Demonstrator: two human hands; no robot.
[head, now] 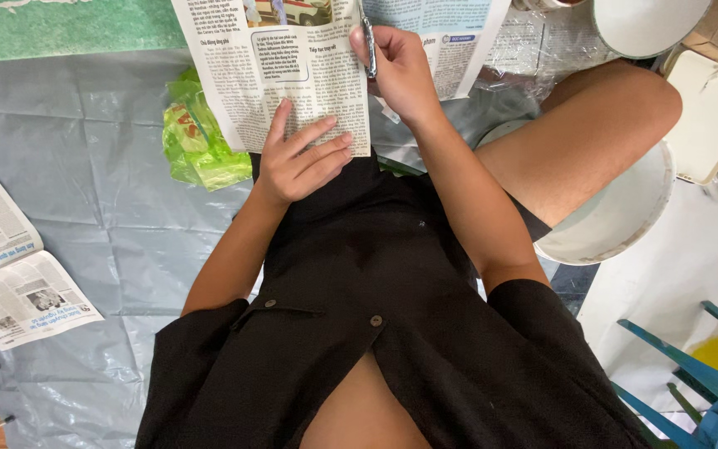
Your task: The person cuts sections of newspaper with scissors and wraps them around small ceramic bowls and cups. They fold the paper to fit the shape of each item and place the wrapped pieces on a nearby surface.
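1. Head view: newspaper sheet (292, 58) lies upper centre, its long axis running up the frame.
2. Left hand (301, 158) presses flat, grip released, on its lower edge.
3. Right hand (400, 71), clenched on slim scissors (368, 46), sits at its right edge.
4. Green bag (197, 137) lies left.

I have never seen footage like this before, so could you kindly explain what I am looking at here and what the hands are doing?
There is no machine here. The single picture comes from a camera on a seated person's head, looking down at their lap and bare hands. The left hand presses flat on a newspaper sheet. The right hand grips a slim metal tool, seemingly scissors, at the sheet's edge. On the grey plastic floor sheet lie a crumpled green bag, cut newspaper pieces and a white bucket.
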